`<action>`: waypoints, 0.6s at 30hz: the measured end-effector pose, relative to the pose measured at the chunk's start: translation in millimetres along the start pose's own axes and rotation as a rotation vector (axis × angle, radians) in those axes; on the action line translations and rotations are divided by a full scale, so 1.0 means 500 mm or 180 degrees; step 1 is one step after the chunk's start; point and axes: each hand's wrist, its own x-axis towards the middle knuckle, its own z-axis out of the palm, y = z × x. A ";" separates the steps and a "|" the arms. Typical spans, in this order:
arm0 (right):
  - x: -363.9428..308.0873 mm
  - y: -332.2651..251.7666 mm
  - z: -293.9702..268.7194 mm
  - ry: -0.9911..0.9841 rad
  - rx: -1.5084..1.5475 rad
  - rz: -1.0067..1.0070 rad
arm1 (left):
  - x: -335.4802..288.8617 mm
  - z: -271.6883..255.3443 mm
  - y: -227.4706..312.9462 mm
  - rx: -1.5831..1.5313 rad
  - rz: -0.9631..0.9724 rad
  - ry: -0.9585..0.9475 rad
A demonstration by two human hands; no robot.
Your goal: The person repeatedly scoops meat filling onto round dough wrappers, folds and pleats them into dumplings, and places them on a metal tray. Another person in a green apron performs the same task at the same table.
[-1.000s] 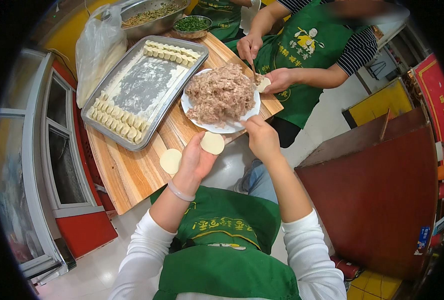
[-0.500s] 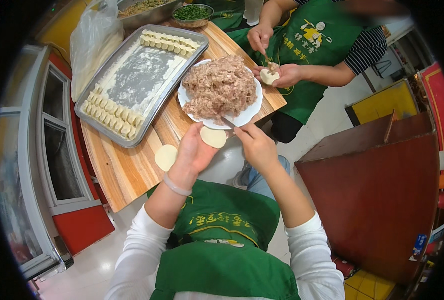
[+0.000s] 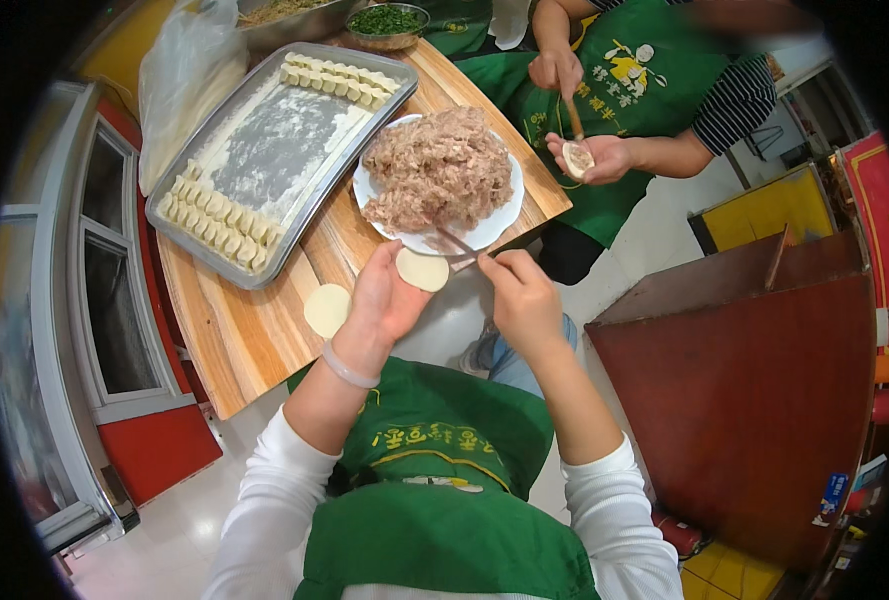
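A round dumpling wrapper (image 3: 422,270) rests on the fingers of my left hand (image 3: 384,300), which has a pale bangle at its wrist. My right hand (image 3: 524,305) grips a thin, flat filling spatula (image 3: 454,241) whose far end touches the minced meat. That pinkish meat filling (image 3: 439,165) is heaped on a white plate (image 3: 507,222) just beyond both hands. Another wrapper (image 3: 327,310) lies on the wooden table (image 3: 239,345), left of my left hand.
A floured metal tray (image 3: 274,165) carries rows of folded dumplings (image 3: 219,222) at its near and far ends. Behind it stand a bowl of chopped greens (image 3: 386,24) and a plastic bag (image 3: 189,85). At the far right, a co-worker's hand (image 3: 604,158) holds a filled wrapper.
The spatula and both my hands have shifted only slightly. Across the table, the co-worker's hands have moved right and the filling now lies spread on their wrapper. The view has tilted a little.
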 end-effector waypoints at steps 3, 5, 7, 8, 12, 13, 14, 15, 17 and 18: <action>-0.001 0.000 0.003 -0.0104 0.0159 -0.0104 | -0.006 0.014 -0.001 -0.0075 -0.0033 0.0170; 0.004 0.011 0.001 -0.0066 0.0312 -0.0080 | 0.004 -0.001 -0.002 -0.0106 -0.0085 -0.0001; 0.017 0.030 -0.016 0.0077 0.0506 0.0036 | 0.000 0.004 -0.003 -0.0108 -0.0112 -0.0050; 0.017 0.041 -0.010 0.0013 0.0415 0.0079 | -0.002 0.009 -0.002 -0.0085 -0.0108 -0.0033; 0.013 0.039 0.010 -0.0069 0.0357 0.0245 | 0.003 0.003 -0.006 -0.0221 -0.0129 -0.0113; 0.012 0.038 0.007 -0.0030 0.0496 0.0293 | -0.001 0.006 -0.005 -0.0136 -0.0103 -0.0059; 0.014 0.038 0.005 0.0007 0.0634 0.0341 | -0.006 0.009 0.003 -0.0064 -0.0070 -0.0028; 0.015 0.038 -0.004 0.0056 0.0607 0.0442 | -0.008 0.016 0.007 -0.0004 -0.0060 -0.0011; 0.009 0.049 0.010 -0.0030 0.0519 0.0529 | -0.007 0.018 0.007 0.0001 -0.0076 -0.0004; 0.013 0.049 0.013 -0.0069 0.0480 0.0565 | -0.005 0.017 0.009 -0.0051 -0.0090 -0.0014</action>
